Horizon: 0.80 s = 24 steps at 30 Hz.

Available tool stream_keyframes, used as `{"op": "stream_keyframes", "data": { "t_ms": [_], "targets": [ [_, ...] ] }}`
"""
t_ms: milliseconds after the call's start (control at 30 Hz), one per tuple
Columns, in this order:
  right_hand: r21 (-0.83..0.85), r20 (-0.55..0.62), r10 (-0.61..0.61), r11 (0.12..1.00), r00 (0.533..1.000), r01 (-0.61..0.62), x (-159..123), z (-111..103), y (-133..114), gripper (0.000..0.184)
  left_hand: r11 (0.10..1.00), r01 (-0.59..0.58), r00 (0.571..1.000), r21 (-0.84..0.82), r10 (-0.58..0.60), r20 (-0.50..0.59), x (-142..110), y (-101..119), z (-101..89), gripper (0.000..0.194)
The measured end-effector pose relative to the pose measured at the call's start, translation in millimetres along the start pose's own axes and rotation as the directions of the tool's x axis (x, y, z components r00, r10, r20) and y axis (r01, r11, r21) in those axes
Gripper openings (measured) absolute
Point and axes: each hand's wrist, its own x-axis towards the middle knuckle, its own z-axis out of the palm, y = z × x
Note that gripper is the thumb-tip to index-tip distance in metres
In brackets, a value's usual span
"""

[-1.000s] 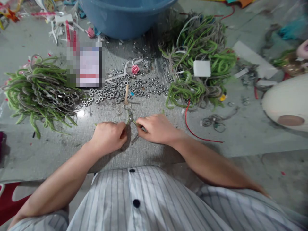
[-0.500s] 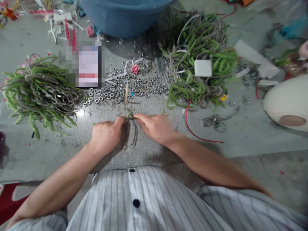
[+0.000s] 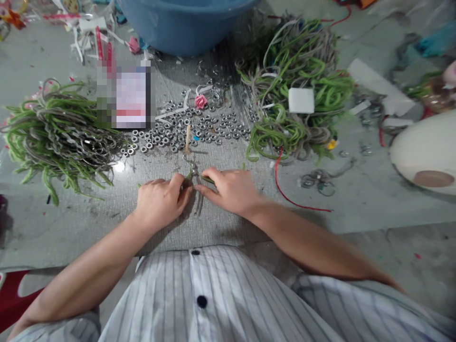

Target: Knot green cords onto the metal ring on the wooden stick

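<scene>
Between my hands lies a small bundle of green and grey cords, gathered at a metal nut [image 3: 194, 169]. Its top loops toward a thin wooden stick [image 3: 187, 137] that stands up from the table. My left hand [image 3: 160, 197] is closed on a green cord [image 3: 187, 178] left of the nut. My right hand [image 3: 230, 190] has a green cord [image 3: 207, 179] by its index finger on the other side, with the thumb stretched toward the left hand. Grey cord ends [image 3: 198, 204] hang down between the hands onto the table.
Loose metal nuts [image 3: 164, 135] are scattered beyond the stick. A pile of knotted cords [image 3: 60, 137] lies left, a tangle of green and grey cords [image 3: 295, 66] right. A blue basin [image 3: 188, 28], a blurred-out phone-like object [image 3: 131, 97] and a red cord [image 3: 285, 194] lie around.
The right hand's fingers went from pinching beside the nut to spreading, thumb now lower toward the left hand. The left thumb has shifted slightly. The cords' grey ends stay hanging between them.
</scene>
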Motion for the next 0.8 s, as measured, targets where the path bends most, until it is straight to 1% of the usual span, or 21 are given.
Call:
{"op": "stream_keyframes", "data": {
  "t_ms": [67, 167, 400, 567, 667, 800],
  "targets": [
    [0.003, 0.008, -0.010, 1.000, 1.000, 0.010, -0.4, 0.3, -1.2, 0.039, 1.000, 0.004, 1.000, 0.009, -0.004, 0.009, -0.2, 0.6, 0.0, 0.039],
    [0.002, 0.022, -0.012, 1.000, 1.000, 0.012, -0.4, -0.3, -1.9, 0.031, 0.999, 0.017, 0.999, 0.033, -0.018, 0.051, 0.6, 0.2, 0.2, 0.032],
    [0.017, 0.029, -0.078, 0.997, 0.997, 0.078, 0.0, 1.4, 2.7, 0.029, 1.000, -0.001, 0.993, 0.018, -0.001, 0.119, 2.7, -0.2, -1.8, 0.032],
    [0.017, 0.080, -0.098, 0.995, 0.992, 0.097, -0.9, 0.2, 5.0, 0.028, 0.999, -0.049, 0.981, -0.009, 0.050, 0.185, 3.2, -0.2, -5.3, 0.030],
    [0.020, 0.124, -0.103, 0.995, 0.987, 0.101, -1.6, -2.5, 5.3, 0.027, 0.996, -0.085, 0.978, -0.027, 0.088, 0.191, 3.0, -1.5, -5.7, 0.029],
    [0.036, 0.134, -0.142, 0.990, 0.981, 0.138, -1.1, -5.7, 5.8, 0.026, 0.985, -0.166, 0.968, -0.043, 0.171, 0.185, 2.2, -4.3, -4.8, 0.028]
  ]
}}
